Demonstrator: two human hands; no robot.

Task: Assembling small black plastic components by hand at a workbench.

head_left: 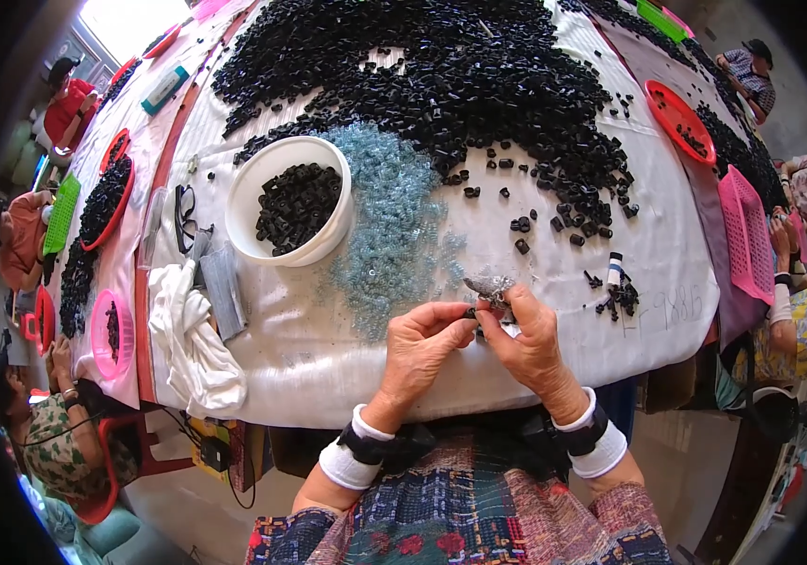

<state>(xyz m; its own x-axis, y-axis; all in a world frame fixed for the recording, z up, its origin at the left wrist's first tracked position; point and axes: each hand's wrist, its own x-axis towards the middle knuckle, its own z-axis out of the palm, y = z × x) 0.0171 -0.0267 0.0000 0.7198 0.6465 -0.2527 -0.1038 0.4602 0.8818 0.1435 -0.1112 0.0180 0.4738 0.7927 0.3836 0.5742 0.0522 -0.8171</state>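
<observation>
Hands meet at the surface's (516,358) near edge: I see left hand (422,341) fingers pinching a small black part (470,313), right hand (528,341) fingers clutching silvery springs (490,285). At ten o'clock, white bowl (251,193) holds black parts.

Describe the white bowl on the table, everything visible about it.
The white bowl is round, deep and plain, plastic by the look of it. It stands upright on the white cloth, left of the pale blue heap of springs, whose edge reaches its right side. It is partly filled with small black parts. Neither hand touches it; both work nearer the table's front edge.
</observation>
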